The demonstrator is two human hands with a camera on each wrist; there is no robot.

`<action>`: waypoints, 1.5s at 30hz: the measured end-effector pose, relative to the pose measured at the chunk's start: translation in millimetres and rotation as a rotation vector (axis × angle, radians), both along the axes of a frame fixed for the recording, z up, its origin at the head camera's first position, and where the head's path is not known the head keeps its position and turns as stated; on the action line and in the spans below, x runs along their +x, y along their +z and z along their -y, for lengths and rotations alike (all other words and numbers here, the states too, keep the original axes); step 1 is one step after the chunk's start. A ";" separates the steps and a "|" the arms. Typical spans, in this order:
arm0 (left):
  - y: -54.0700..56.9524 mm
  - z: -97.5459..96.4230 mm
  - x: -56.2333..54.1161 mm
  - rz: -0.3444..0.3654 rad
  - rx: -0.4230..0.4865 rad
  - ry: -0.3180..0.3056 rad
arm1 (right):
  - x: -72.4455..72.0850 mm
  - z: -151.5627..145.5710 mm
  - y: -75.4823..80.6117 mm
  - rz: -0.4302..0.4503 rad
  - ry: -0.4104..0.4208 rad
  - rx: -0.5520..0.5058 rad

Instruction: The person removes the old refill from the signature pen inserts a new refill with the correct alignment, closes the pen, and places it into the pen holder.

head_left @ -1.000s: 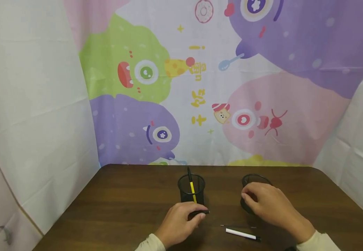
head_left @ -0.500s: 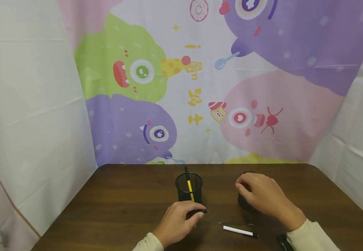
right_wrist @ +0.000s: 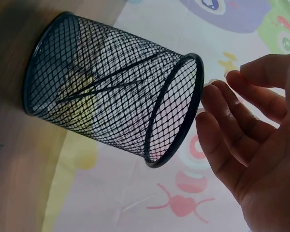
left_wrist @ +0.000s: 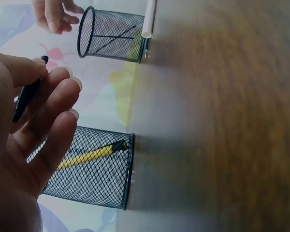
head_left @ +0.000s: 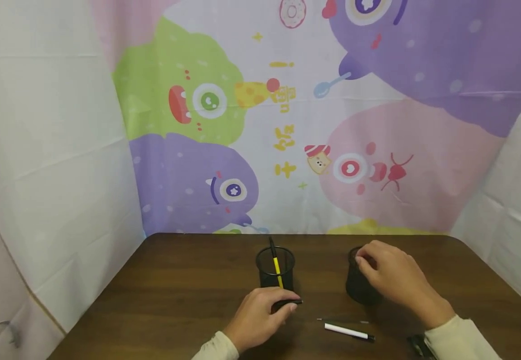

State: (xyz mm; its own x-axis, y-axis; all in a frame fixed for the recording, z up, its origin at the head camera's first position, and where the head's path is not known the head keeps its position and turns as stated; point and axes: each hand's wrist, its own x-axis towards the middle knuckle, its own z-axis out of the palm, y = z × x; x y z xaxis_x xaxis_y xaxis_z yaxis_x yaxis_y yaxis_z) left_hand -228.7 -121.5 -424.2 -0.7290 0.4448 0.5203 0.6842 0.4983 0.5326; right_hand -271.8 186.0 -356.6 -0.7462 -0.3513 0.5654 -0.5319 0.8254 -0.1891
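Note:
My left hand pinches a slim black pen piece between thumb and fingers, in front of the left black mesh pen cup. In that cup leans a black-and-yellow pen. My right hand hovers at the rim of the right mesh pen cup. Its fingers are loosely bent, and the right wrist view shows nothing between them. Thin dark rods show through that cup's mesh. Between the hands lie a white pen barrel with a black end and a thin pen refill.
Both cups stand upright on a dark wooden table. A small dark object lies partly hidden by the right sleeve. Behind the table hangs a cartoon-printed cloth, with white cloth at the sides.
My right hand has risen and drawn slightly back to the right, baring more of the right cup. My left hand keeps its pinch on the black pen piece in the same place.

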 end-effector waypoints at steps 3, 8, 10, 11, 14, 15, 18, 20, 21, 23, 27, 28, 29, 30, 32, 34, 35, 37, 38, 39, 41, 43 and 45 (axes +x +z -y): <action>-1.7 -3.0 -2.3 0.006 0.014 -0.020 | 0.2 -6.4 -1.8 0.016 -0.015 -0.001; -2.4 -3.2 -2.1 0.003 0.014 -0.021 | -0.4 -8.0 -6.2 0.037 -0.027 0.015; -2.3 -2.4 -1.1 0.010 0.008 -0.021 | -0.4 -7.4 -7.8 0.032 -0.039 0.018; -2.3 -1.9 -0.6 0.017 0.008 -0.024 | -0.4 -7.2 -8.3 0.030 -0.043 0.018; -2.2 -0.3 0.7 0.035 0.014 -0.028 | -1.3 -6.1 -8.8 0.017 -0.047 0.018; -2.1 0.3 0.9 0.037 0.016 -0.027 | -1.8 -5.6 -8.7 0.015 -0.043 0.020; -1.8 1.9 0.8 0.035 0.019 -0.024 | -4.0 -3.5 -8.1 0.012 -0.035 0.033; -1.5 2.8 0.5 0.030 0.015 -0.019 | -5.4 -1.7 -7.6 0.015 -0.033 0.043; -1.4 3.2 0.4 0.031 0.014 -0.018 | -6.1 -0.7 -7.5 0.018 -0.032 0.048; -1.4 4.1 0.4 0.031 0.013 -0.016 | -7.1 1.4 -7.3 0.024 -0.030 0.059; -1.5 5.1 0.2 0.041 0.013 -0.017 | -8.6 4.2 -7.1 0.031 -0.026 0.080; -1.4 5.3 -0.1 0.041 0.012 -0.019 | -9.1 4.6 -7.0 0.030 -0.028 0.085; -1.2 5.3 -0.3 0.042 0.010 -0.021 | -9.6 4.8 -7.1 0.028 -0.031 0.090; -1.0 5.4 -0.5 0.040 0.006 -0.021 | -10.0 5.1 -7.3 0.027 -0.033 0.092; -0.5 5.8 -0.7 0.023 -0.005 -0.009 | -11.0 6.0 -7.9 0.029 -0.035 0.090; 0.0 6.0 -0.7 0.001 -0.013 0.008 | -12.0 7.3 -8.6 0.036 -0.036 0.087; 0.4 6.1 -0.5 -0.009 -0.017 0.018 | -12.4 7.9 -9.1 0.042 -0.036 0.087; 1.2 5.7 -0.3 -0.029 -0.028 0.035 | -13.2 8.8 -9.8 0.056 -0.045 0.090; 1.6 5.3 -0.2 -0.030 -0.030 0.034 | -13.7 8.9 -10.0 0.059 -0.051 0.099; 2.0 4.7 0.0 -0.032 -0.032 0.033 | -14.1 8.9 -10.2 0.062 -0.057 0.109; 2.7 3.2 0.5 -0.032 -0.036 0.028 | -14.7 8.5 -10.6 0.068 -0.067 0.130; 2.7 1.0 1.1 -0.026 -0.032 0.018 | -15.2 7.8 -11.0 0.070 -0.081 0.156; 2.1 -1.2 2.1 -0.018 -0.028 0.008 | -15.0 6.9 -11.6 0.080 -0.094 0.188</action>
State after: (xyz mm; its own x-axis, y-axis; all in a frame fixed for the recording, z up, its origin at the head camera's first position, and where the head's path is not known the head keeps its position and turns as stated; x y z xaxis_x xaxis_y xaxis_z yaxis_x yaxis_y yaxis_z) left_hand -226.6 -120.3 -422.1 -0.7234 0.4534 0.5207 0.6892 0.5183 0.5062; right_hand -286.7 179.1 -368.2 -0.8206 -0.3721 0.4337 -0.4407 0.8952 -0.0658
